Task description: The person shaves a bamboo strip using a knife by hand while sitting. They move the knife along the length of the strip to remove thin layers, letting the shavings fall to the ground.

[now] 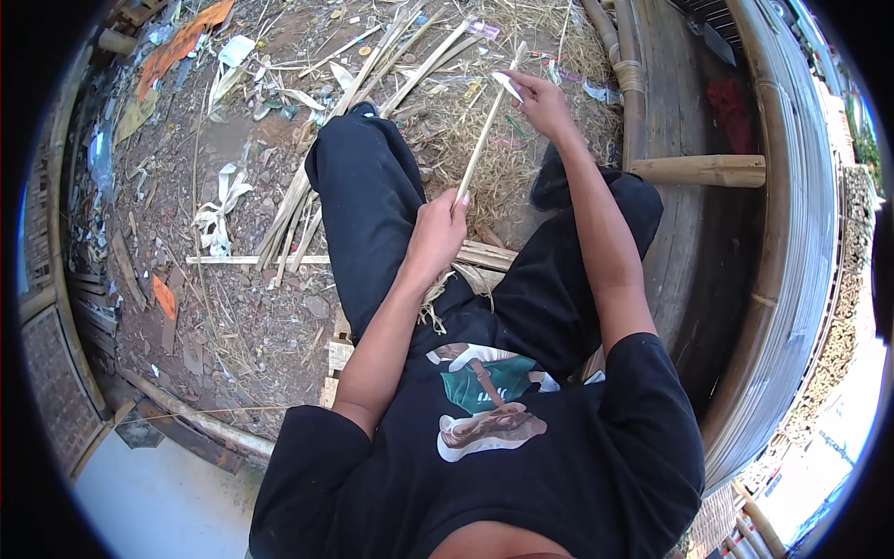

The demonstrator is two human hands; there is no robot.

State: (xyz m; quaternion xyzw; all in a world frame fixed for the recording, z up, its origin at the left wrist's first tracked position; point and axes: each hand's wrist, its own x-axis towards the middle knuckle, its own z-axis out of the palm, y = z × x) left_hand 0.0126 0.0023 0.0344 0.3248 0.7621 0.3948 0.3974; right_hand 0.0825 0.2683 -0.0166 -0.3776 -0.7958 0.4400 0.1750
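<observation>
Between my knees a long pale bamboo strip (486, 140) slants up and away to the right. My left hand (438, 233) is closed round its near end, thumb along the strip. Farther up, my right hand (542, 104) is closed on what looks like a small knife (508, 87), whose bright white blade lies against the strip near its far end. Glare blurs the blade, and the fingers hide its handle. Thin curled shavings (434, 303) lie in my lap below the left wrist.
A pile of split bamboo strips (391, 58) lies beyond my left knee. Dry shavings (494, 84) cover the ground ahead. Along my right runs a wooden bench (675, 102) with a bamboo crosspiece (703, 170). White plastic scraps (222, 210) and an orange piece (186, 42) litter the left.
</observation>
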